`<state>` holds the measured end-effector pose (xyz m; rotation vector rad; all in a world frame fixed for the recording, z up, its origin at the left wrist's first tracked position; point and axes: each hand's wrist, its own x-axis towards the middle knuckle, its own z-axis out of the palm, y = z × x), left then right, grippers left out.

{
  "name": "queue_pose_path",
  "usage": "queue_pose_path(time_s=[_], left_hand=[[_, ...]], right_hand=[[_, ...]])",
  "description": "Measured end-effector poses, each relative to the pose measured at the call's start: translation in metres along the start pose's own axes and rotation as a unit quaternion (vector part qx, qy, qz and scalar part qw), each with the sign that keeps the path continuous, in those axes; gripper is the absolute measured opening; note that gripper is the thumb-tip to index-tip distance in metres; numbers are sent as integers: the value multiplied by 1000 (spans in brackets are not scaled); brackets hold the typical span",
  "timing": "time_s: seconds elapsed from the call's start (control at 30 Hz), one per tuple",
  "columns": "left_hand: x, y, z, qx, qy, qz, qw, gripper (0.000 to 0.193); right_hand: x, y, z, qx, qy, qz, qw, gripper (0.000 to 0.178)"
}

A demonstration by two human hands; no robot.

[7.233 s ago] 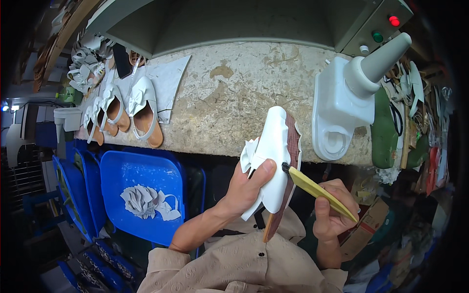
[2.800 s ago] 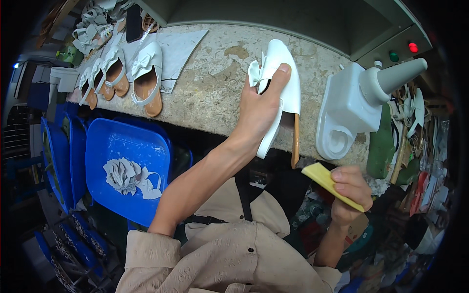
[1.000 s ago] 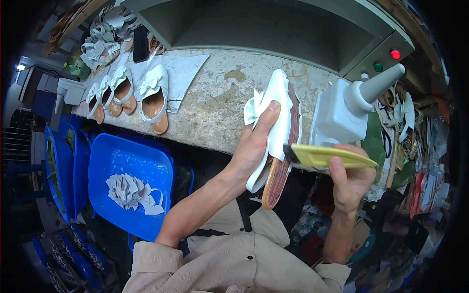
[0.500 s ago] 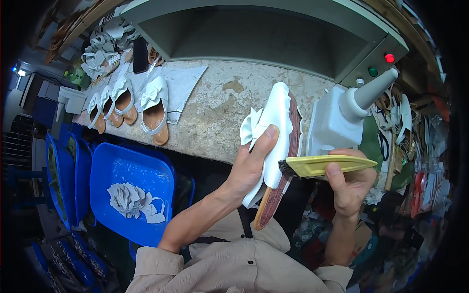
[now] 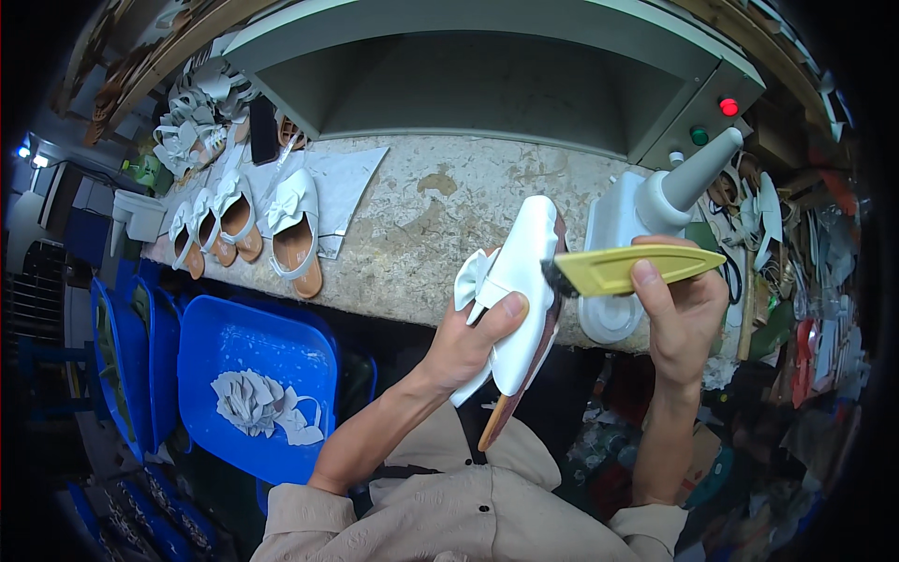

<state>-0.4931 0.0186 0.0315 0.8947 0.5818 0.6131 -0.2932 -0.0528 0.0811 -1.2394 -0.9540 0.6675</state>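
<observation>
My left hand (image 5: 473, 342) grips a white shoe upper (image 5: 524, 272) with a bow, its thumb across the white side. A reddish-brown sole with a tan edge (image 5: 494, 421) shows along the right side and below the upper; whether the two are joined all along I cannot tell. In my right hand (image 5: 679, 314) is a yellow-handled brush (image 5: 637, 270), held between thumb and fingers. Its dark bristles (image 5: 559, 279) are at the shoe's right edge, by the seam between upper and sole.
A white container with a grey spout (image 5: 623, 229) stands on the worn bench (image 5: 431, 215) at the right. Finished-looking white sandals (image 5: 298, 229) line the bench's left. Below them, a blue tub (image 5: 201, 393) holds grey-white pieces (image 5: 253, 403). A grey-green machine hood (image 5: 449, 37) spans the back.
The shoe has turned, showing less of its sole side, and sits lower in view. The brush has moved up along the shoe's edge, from near the middle toward the toe.
</observation>
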Motion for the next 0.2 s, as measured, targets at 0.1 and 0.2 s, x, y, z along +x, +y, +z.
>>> queue_pose_path(time_s=[0.1, 0.2], left_hand=[[1, -3, -3, 24, 5, 29, 999, 58], [1, -4, -3, 51, 24, 31, 998, 62]], right_hand=[[-10, 5, 2, -47, 46, -69, 995, 21], [-28, 24, -4, -102, -54, -236, 965, 24]])
